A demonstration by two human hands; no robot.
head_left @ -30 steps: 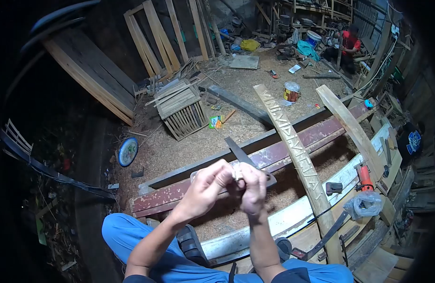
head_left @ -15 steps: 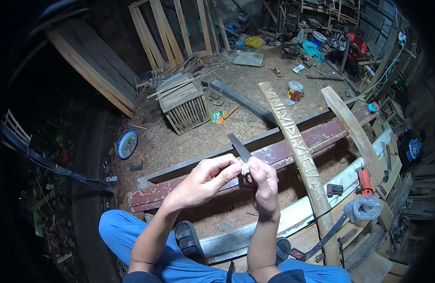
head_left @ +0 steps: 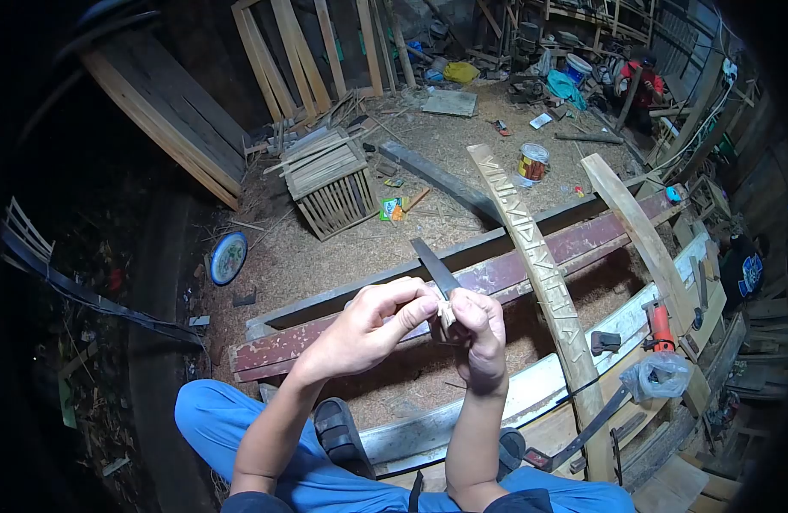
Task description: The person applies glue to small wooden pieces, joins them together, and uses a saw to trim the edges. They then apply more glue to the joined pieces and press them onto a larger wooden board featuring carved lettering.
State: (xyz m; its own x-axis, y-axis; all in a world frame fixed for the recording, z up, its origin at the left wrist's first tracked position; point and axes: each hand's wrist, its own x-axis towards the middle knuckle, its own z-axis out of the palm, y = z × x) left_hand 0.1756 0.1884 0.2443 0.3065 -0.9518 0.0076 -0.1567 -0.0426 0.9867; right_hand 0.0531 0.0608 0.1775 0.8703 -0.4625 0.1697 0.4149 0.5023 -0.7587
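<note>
My left hand [head_left: 377, 323] is closed, thumb and forefinger pinching a small pale piece [head_left: 446, 310] that looks like wood. Close against it, my right hand [head_left: 481, 329] is wrapped round a knife whose dark flat blade [head_left: 435, 267] points up and away to the left. Its handle is mostly hidden by my fingers. Both hands are in front of a worn dark-red beam [head_left: 300, 349]. To their right, a long plank with carved letters [head_left: 531, 239] lies across the beams.
A red power tool [head_left: 661, 327] and a plastic bag [head_left: 655, 376] lie at right. A slatted crate [head_left: 334, 192], a paint can [head_left: 532, 162] and a grey beam [head_left: 441, 181] are on the shavings-covered floor. A person in red [head_left: 642, 85] sits at the far right.
My hands stay together at nearly the same place, with the small piece turned slightly between them. The view has shifted a little.
</note>
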